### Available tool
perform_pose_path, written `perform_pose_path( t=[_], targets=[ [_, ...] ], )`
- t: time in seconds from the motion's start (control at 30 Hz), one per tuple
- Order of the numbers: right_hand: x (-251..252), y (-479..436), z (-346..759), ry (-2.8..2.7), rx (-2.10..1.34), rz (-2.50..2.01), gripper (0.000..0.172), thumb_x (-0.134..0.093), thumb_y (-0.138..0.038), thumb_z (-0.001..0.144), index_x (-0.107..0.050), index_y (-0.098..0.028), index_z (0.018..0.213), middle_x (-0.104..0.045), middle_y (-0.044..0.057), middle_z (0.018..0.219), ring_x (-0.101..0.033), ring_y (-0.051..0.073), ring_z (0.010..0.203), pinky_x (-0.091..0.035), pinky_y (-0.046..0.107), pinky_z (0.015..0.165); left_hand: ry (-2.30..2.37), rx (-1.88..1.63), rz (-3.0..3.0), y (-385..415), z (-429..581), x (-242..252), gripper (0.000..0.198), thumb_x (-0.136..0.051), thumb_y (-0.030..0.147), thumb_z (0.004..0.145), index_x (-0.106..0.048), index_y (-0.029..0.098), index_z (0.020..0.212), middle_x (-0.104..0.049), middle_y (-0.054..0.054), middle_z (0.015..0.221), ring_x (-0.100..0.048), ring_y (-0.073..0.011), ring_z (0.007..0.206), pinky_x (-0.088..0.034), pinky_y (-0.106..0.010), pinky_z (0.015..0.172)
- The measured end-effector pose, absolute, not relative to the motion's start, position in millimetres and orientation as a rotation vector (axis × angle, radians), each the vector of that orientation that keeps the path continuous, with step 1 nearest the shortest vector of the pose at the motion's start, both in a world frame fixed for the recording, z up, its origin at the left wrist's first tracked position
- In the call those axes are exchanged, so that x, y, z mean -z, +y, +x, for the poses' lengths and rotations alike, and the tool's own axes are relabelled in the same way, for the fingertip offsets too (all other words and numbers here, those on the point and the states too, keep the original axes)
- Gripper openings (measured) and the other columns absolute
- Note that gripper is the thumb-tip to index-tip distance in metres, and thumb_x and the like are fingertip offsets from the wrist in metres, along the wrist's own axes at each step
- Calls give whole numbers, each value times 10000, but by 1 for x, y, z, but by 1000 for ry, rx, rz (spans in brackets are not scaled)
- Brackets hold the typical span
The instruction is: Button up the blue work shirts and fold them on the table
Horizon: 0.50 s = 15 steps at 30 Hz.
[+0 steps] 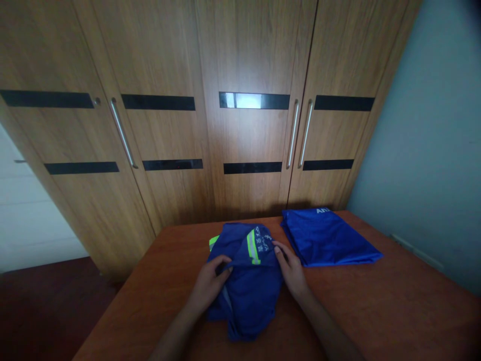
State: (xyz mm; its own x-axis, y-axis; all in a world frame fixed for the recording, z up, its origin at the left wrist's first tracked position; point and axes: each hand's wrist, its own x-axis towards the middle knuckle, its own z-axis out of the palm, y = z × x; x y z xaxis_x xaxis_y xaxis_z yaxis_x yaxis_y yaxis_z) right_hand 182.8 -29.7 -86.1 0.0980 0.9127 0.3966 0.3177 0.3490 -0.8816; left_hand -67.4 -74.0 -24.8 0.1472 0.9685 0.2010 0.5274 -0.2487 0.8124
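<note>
A dark blue work garment point(255, 291) with a yellow-green and grey reflective stripe and white lettering lies partly folded on the reddish-brown table point(150, 286). At its left edge, my left hand point(212, 281) pinches the cloth between thumb and fingers. My right hand point(289, 265) grips the garment's right edge, beside the lettering, with the thumb on top. Another bit of bright stripe pokes out at the garment's upper left. Which part of the garment faces up, I cannot tell.
A folded bright blue cloth or bag point(326, 238) with white letters rests at the table's back right. Behind the table stands a wooden wardrobe point(248, 195) with metal handles and dark strips. A pale wall point(432, 165) borders the right side.
</note>
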Motion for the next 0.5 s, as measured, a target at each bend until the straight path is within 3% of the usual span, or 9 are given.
perform_pose_path(
  t=[0.23,0.5],
  targets=[
    [88,-34,179,-1454,-738,-1151,468,-521,-523,867,-611,-214,1206,-636,88,1243,-572,267,1167,-427,429,1023,1407,-1005,1721,-72,-69,28,207,-526,384,796,-591,188,780,-597,3,724,-568,-182,724,-439,-266,661],
    [87,-34,175,-1419,-787,-1125,489,-571,-512,840,-621,-191,1206,-619,99,1268,-553,271,1191,-391,440,1059,1464,-964,1837,-74,-68,29,191,-536,350,805,-606,196,893,-658,-41,886,-615,-237,888,-475,-351,818]
  ],
)
